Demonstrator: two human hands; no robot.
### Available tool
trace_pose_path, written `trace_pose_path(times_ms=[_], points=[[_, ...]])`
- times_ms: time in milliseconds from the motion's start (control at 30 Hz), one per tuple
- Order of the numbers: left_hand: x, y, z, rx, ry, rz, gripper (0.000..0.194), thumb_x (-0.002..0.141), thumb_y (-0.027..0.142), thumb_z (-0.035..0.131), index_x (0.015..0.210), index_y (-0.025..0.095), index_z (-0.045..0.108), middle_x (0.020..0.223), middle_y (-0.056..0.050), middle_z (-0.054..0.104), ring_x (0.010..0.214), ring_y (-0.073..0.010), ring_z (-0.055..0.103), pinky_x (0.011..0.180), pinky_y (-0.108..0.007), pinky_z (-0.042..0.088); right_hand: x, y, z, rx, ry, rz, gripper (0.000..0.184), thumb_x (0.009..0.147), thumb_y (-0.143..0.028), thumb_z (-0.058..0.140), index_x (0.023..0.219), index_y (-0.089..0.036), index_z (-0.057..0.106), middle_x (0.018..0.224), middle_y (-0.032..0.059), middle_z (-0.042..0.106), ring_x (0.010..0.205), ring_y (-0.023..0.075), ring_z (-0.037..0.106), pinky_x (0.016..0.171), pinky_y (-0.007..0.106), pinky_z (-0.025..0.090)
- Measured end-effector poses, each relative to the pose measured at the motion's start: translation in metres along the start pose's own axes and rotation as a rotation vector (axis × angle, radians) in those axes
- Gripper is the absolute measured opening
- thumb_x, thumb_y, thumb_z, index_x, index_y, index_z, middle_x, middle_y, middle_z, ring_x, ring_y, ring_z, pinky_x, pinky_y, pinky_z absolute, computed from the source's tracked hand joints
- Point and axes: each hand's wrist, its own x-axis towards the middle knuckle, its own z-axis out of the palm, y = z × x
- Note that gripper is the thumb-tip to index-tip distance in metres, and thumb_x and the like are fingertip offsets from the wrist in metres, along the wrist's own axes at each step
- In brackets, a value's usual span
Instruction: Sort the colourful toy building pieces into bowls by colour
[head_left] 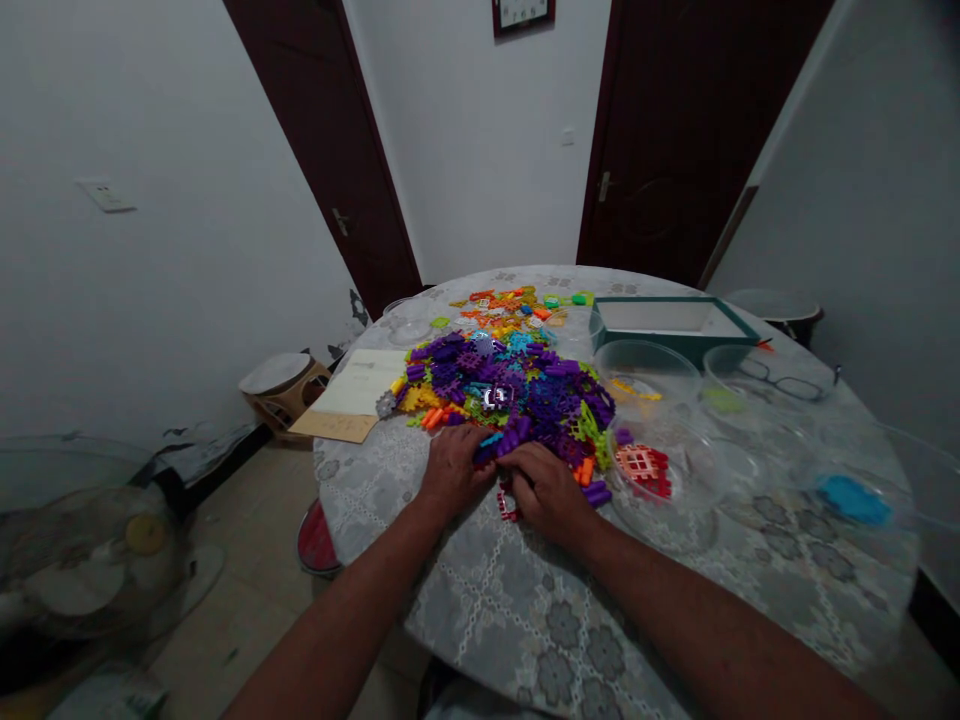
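Sitting right between your two hands, the little red piece point(507, 503) is down at the near edge of the tabletop point(480, 610) spread, right by your right hand point(551, 488). Those fingers are curled in and close together, but honestly I can't tell whether they're actually pinching it. Your left hand point(454, 465) has its fingers bent inward at the front of the pile, next to some purple pieces point(514, 432), and I can't tell what they're gripping either.

Just past your hands there's that big messy pile point(551, 395), mostly purple with green, yellow and blue mixed in. Behind it lies a looser scatter of orange pieces point(506, 297) and others. Over on your right you've got a clear bowl point(694, 465) with red lattice pieces point(643, 468) in it, more clear tubs around it, a pair of glasses point(795, 388) and a green box point(694, 348) further back. To the left of the pile there's a pale sheet point(360, 385) with a brown strip point(334, 425) along its near end.
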Motion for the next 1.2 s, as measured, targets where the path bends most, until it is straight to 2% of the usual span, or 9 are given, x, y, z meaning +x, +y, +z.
trace_pose_path(times_ms=[200, 367, 600, 767, 1200], points=[[0.0024, -0.0016, -0.0017, -0.019, 0.057, -0.05, 0.032, 0.087, 0.027, 0.076, 0.118, 0.023, 0.072, 0.115, -0.01, 0.074, 0.111, -0.0304, 0.066, 0.101, -0.046, 0.049, -0.001, 0.0017, -0.0004, 0.001, 0.024, 0.014, 0.035, 0.091, -0.001, 0.053, 0.111, -0.022, 0.072, 0.103, 0.0073, 0.073, 0.1, 0.0237, 0.067, 0.092, 0.039, 0.055], [0.0007, -0.0039, -0.002, -0.046, 0.088, -0.039, 0.03, 0.089, 0.03, 0.076, 0.118, 0.022, 0.072, 0.116, -0.011, 0.074, 0.112, -0.0304, 0.064, 0.099, -0.045, 0.049, -0.001, 0.0012, -0.0012, -0.013, 0.018, 0.016, 0.033, 0.091, -0.002, 0.053, 0.11, -0.021, 0.072, 0.101, 0.008, 0.073, 0.099, 0.0246, 0.067, 0.091, 0.04, 0.056], [-0.0014, -0.0039, -0.0044, -0.09, 0.076, -0.021, 0.027, 0.092, 0.031, 0.073, 0.118, 0.023, 0.072, 0.115, -0.011, 0.073, 0.11, -0.0295, 0.064, 0.098, -0.044, 0.049, -0.0009, 0.0011, -0.0018, -0.016, 0.008, 0.006, 0.033, 0.092, -0.003, 0.054, 0.112, -0.022, 0.072, 0.103, 0.0078, 0.073, 0.099, 0.0243, 0.068, 0.091, 0.04, 0.056], [-0.0015, -0.0005, -0.0072, -0.076, 0.08, -0.047, 0.028, 0.089, 0.024, 0.074, 0.118, 0.024, 0.072, 0.117, -0.011, 0.073, 0.113, -0.0297, 0.064, 0.102, -0.046, 0.049, -0.0018, 0.0016, -0.0014, -0.015, -0.002, 0.015, 0.035, 0.092, -0.002, 0.053, 0.114, -0.022, 0.072, 0.104, 0.0086, 0.073, 0.101, 0.0248, 0.067, 0.093, 0.042, 0.056], [-0.0001, -0.0016, -0.0058, -0.054, 0.053, -0.044, 0.028, 0.088, 0.021, 0.072, 0.117, 0.024, 0.071, 0.113, -0.01, 0.071, 0.109, -0.0283, 0.065, 0.095, -0.042, 0.053, -0.0008, 0.0048, 0.0019, -0.014, 0.006, 0.0, 0.035, 0.089, 0.0, 0.054, 0.111, -0.021, 0.071, 0.105, 0.0084, 0.074, 0.103, 0.025, 0.067, 0.096, 0.043, 0.056]])
